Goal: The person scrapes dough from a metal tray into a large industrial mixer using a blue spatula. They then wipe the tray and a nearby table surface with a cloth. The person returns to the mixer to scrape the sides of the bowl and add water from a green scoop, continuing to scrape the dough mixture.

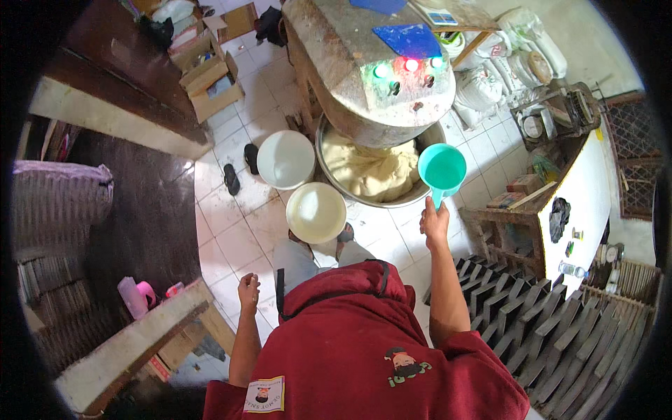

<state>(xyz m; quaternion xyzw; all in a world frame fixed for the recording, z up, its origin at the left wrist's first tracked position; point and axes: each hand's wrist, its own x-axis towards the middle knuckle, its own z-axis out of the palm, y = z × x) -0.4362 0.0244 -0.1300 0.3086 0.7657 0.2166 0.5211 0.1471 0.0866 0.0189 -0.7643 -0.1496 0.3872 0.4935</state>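
Observation:
My right hand (435, 222) is closed round the handle of a turquoise plastic dipper (442, 169), held out beside the right rim of a large metal mixing bowl (378, 204). Pale dough (374, 171) lies in the bowl, beneath the head of a big mixer (350, 87) that hides its far part. My left hand (248, 290) hangs at my left side, its fingers loosely bent and nothing visible in them. Left of the bowl stand a white bucket (285, 159) and, nearer my feet, a cream bucket (316, 212). Whether the dipper holds liquid is hard to make out.
Lit buttons (411, 65) and a blue sheet (407, 40) are on the mixer. Black sandals (232, 179) lie on the tiles by the white bucket. Stacked dark metal trays (553, 329) and a white-topped table (584, 203) stand right, sacks (483, 87) behind, an open carton (210, 77) back left.

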